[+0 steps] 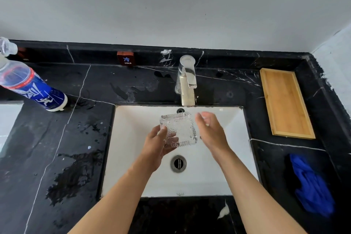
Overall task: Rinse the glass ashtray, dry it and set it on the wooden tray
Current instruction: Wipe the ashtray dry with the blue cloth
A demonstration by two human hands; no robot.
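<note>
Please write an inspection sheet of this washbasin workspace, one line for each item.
Surface: black marble counter with white veins, wet patches on the left; white sink set into it.
Job's things: glass ashtray held over the sink; wooden tray bare, on the counter to the right; blue cloth crumpled at the front right; faucet behind the sink, no water stream visible.
Clutter: water bottle with a blue label on the left; small COLD sign at the back edge.
Grippers: left hand grips the ashtray; right hand open beside it, contact unclear.
Cables: nothing seen.
Surroundings: plain grey wall.
</note>
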